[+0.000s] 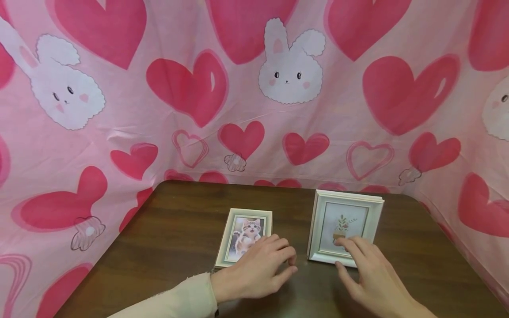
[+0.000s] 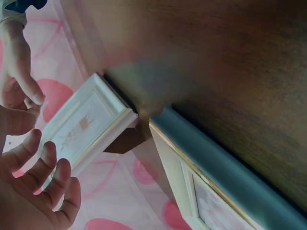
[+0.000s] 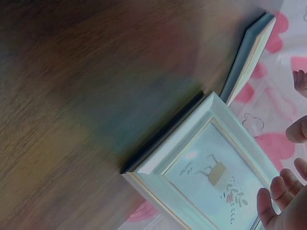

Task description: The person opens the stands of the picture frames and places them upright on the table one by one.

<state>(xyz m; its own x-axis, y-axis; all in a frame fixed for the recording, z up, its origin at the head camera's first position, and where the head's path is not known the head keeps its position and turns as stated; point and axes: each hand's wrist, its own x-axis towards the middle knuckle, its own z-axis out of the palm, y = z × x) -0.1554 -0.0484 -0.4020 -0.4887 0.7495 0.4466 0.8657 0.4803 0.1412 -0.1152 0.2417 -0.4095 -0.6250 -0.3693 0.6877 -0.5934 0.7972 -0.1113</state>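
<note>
We are holding our left hand loosely bent and empty near the kitten picture frame, sitting left on the dark wood counter. Our right hand, fingers relaxed and empty, is hovering near the potted-plant picture frame, standing at right; its small lettering is appearing too blurred to read.

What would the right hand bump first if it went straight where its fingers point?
Probably the plant picture frame, ahead of the right hand; how close they are is hard to tell.
</note>
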